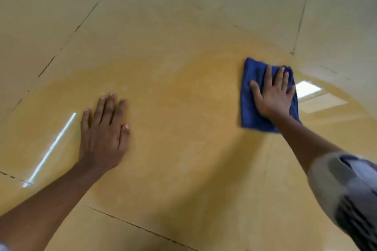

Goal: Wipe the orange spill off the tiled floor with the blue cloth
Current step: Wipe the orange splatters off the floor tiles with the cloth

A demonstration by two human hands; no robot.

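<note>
My right hand (272,96) is pressing flat, fingers spread, on the blue cloth (250,106); my left hand (104,134) is resting open on the tiled floor (61,6). The orange spill (183,91) is lying mostly left of the cloth, between both hands.

Two bare forearms are seen, with no watch, ring or glove visible on the left hand (104,128) or the right hand (273,96). At the lower right of the frame, a blurred short sleeve (350,193) in pale grey with darker grey-blue stripes is worn.
</note>
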